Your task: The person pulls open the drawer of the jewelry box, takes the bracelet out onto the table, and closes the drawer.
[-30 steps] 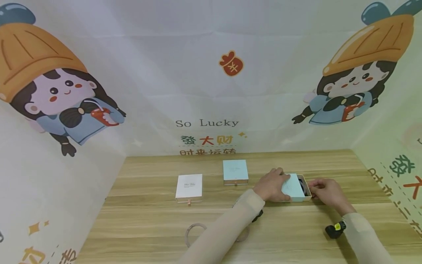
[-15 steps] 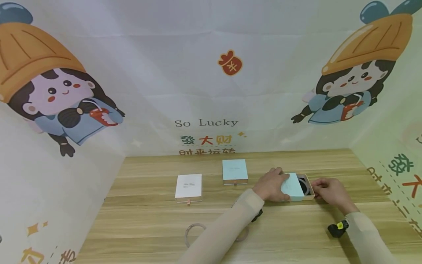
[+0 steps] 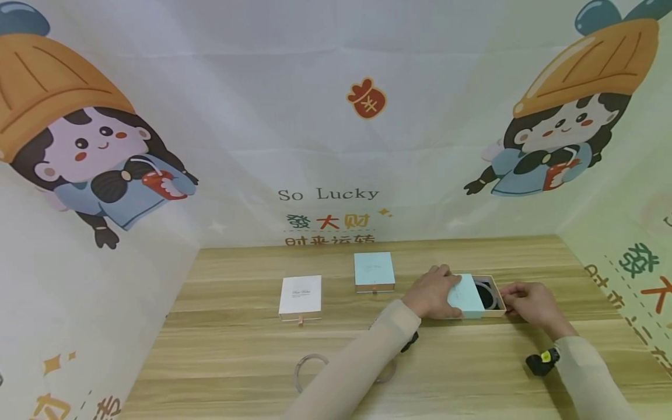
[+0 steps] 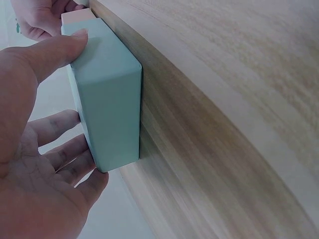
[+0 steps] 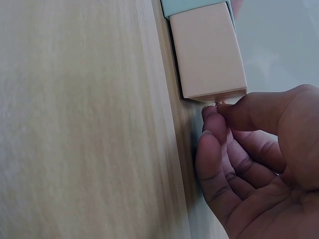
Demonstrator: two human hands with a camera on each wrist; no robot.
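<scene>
A light-blue drawer-style jewellery box [image 3: 466,296] lies at the right of the table, its cream drawer [image 5: 209,55] pulled partway out to the right. In the drawer sits a pale bangle [image 3: 494,296] on a dark lining, partly hidden under the sleeve. My left hand [image 3: 433,293] grips the sleeve from its left end, with the thumb [image 4: 75,46] on one side and the fingers [image 4: 70,152] across the other. At the drawer's outer end my right hand [image 3: 534,304] pinches the small pull tab [image 5: 220,103] between thumb and index finger.
A second light-blue box [image 3: 374,268] and a white box [image 3: 300,296], both closed, stand farther left on the wooden table [image 3: 236,344]. Near the front lie a bangle [image 3: 297,373] and another bangle [image 3: 391,373], both partly behind my left sleeve. Printed cloth walls [image 3: 420,146] enclose the back and sides.
The drawer has slid farther out to the right with my right hand, uncovering more of the bangle inside. The left hand and the sleeve have stayed in place.
</scene>
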